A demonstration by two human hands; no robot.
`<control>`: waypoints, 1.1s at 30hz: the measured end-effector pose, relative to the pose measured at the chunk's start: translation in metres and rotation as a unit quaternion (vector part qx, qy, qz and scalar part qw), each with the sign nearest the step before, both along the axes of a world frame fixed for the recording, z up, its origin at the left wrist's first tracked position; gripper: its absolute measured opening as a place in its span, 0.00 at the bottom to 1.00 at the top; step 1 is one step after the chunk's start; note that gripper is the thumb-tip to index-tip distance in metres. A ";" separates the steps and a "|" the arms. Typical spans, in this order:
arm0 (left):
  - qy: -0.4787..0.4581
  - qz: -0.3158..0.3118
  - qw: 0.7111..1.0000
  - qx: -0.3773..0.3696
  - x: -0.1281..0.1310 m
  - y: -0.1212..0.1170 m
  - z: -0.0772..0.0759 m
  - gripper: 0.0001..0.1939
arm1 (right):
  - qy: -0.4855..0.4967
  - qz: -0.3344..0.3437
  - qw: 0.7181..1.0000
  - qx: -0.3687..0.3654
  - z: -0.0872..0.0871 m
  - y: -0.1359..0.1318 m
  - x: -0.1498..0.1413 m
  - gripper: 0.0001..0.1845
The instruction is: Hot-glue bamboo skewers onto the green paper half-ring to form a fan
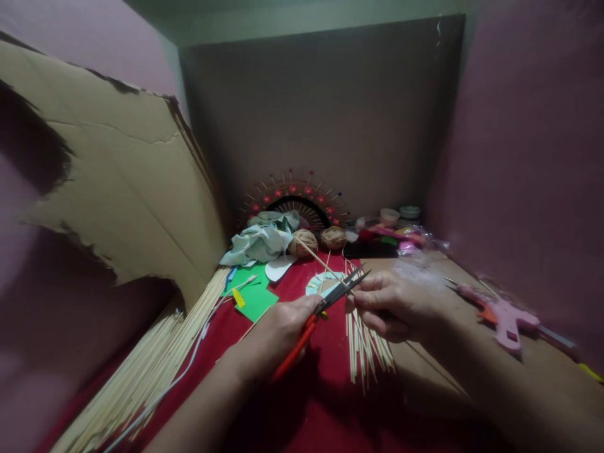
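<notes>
My left hand (285, 324) is closed round the orange-handled scissors (336, 294), whose dark blades point up and to the right. A thin wooden stick (315, 255) crosses at the blades, one end held in the pinched fingers of my right hand (394, 305). Whether the blades press on the stick cannot be made out. Just below the hands, a bundle of short cut sticks (365, 355) lies on the red cloth (321, 396). Behind the scissors is a pale ring (314, 285), partly covered by the blades.
Long sticks (141, 365) and a white cable (189, 358) lie at left, beside torn cardboard (127, 163). Green paper (257, 302), crumpled cloth (264, 242) and twine balls (303, 243) sit farther back, before a flowered half-round piece (292, 190). At right rests a pink glue gun (504, 314).
</notes>
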State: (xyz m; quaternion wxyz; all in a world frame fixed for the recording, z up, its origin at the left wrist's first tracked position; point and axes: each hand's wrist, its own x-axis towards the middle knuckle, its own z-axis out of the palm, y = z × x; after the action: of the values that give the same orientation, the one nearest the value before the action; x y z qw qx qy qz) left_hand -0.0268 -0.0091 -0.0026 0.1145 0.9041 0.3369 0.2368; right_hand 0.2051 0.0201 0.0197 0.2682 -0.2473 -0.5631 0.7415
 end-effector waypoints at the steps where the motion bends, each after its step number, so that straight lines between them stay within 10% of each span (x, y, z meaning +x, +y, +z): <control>1: 0.008 0.009 1.000 -0.004 -0.001 0.001 -0.001 0.21 | 0.002 -0.007 1.000 0.005 0.001 0.000 0.000 0.11; 15: 0.021 0.034 0.999 -0.028 -0.003 0.011 -0.001 0.13 | 0.047 -0.142 0.989 0.007 -0.005 0.007 -0.007 0.10; 25: 0.145 0.360 0.922 0.013 -0.027 0.035 -0.013 0.13 | 0.007 -0.119 0.993 0.013 -0.005 -0.002 -0.011 0.10; 29: 0.107 0.352 0.924 0.106 -0.015 0.026 -0.007 0.16 | -0.028 -0.114 0.992 0.044 -0.009 -0.008 -0.016 0.11; 33: -0.037 0.204 0.924 0.321 0.005 0.014 0.003 0.17 | -0.055 -0.114 0.991 0.033 -0.011 -0.012 -0.020 0.11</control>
State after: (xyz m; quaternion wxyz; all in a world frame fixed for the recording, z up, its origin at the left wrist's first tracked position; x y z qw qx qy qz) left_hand -0.0219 0.0051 0.0004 -0.2204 0.7943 0.4159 0.3841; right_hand 0.1855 0.0084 0.0087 0.3278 -0.3409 -0.5695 0.6724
